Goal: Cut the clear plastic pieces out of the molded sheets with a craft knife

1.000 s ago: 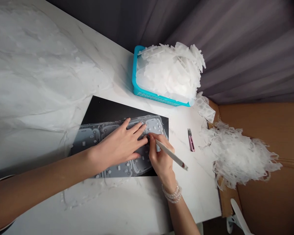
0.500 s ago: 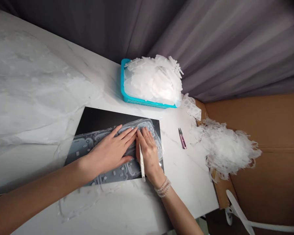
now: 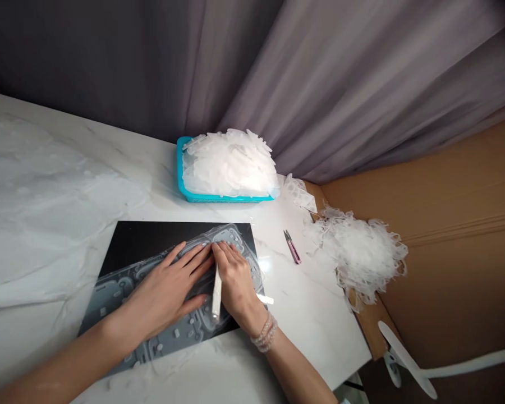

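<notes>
On the marble table (image 3: 320,336), a board (image 3: 151,241) lies with a moulded sheet (image 3: 122,303) on top. Measured from the board, a basket (image 3: 180,168) heaped with scraps (image 3: 229,163) sits at 1 o'clock, snips (image 3: 292,247) at 3, a loose heap (image 3: 357,252) beyond them, and plastic film (image 3: 46,196) at 9.

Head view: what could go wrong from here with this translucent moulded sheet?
The slim white stick-shaped tool in the right hand lies tight against the left hand, so a slip might catch its fingers or scratch the translucent moulded plastic sheet. That sheet appears held only by hand pressure on the glossy black board, so it could shift. The white plastic offcuts heaped above the turquoise basket might also slide down.
</notes>
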{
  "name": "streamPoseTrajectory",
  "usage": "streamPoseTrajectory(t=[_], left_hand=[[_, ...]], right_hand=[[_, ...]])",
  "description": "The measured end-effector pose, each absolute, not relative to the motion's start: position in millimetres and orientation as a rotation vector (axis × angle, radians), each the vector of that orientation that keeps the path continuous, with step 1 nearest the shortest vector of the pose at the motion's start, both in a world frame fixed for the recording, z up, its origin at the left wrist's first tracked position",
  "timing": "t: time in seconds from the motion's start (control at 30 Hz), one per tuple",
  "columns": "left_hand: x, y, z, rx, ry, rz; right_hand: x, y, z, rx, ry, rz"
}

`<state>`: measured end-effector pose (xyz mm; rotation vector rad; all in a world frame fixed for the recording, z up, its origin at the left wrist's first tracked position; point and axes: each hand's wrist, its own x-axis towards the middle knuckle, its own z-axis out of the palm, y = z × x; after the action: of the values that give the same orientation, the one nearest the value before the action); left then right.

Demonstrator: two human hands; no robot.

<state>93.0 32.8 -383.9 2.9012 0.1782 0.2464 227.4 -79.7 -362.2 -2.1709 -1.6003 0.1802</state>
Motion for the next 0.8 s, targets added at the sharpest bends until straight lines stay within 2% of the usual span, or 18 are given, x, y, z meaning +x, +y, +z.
streamPoseTrajectory(t=[0.1, 0.17, 0.3, 0.43, 0.63, 0.73, 0.8], left_hand=[[93, 34, -386, 2.941, 0.159, 0.247], [93, 34, -387, 2.957, 0.145, 0.243], [92, 35, -385, 2.951, 0.163, 0.226], [92, 38, -379, 2.878, 0.13, 0.181], [113, 35, -317, 2.461, 0.275, 0.15], [129, 33, -279, 1.874, 0.466, 0.164], [135, 36, -266, 1.383, 0.43, 0.117]], right_hand=[[260, -92, -351, -1.888, -0.888, 0.401], [302, -120, -334, -1.714, -0.418, 0.408], [396, -213, -307, -1.619, -0.108, 0.272], [418, -270, -307, -1.484, 0.082, 0.217], [353, -205, -301, -1.311, -0.094, 0.476], [323, -156, -276, -1.27, -0.286, 0.609], [307, -129, -259, -1.268, -0.411, 0.7]])
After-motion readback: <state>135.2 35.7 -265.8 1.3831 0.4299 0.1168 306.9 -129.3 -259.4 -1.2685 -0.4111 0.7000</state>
